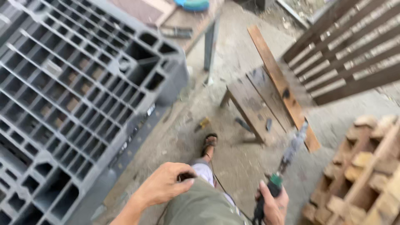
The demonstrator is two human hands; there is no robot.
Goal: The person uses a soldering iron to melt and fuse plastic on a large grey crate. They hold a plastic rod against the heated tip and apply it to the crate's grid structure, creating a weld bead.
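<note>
The power tool (278,175) blurs toward its tip, so its bit cannot be made out. Below it, the right hand (273,206) is cut off by the bottom edge. Left of the tool, the left hand (163,183) hides a small dark thing. The grey plastic pallet (71,96) runs past the left edge.

The person wears olive-green shorts (200,206) and a brown open sandal with straps (210,141). Both arms are bare, with no sleeves.

Matt grey plastic pallet (71,96), rough weathered wooden bench (254,104), dusty concrete floor (233,54).
</note>
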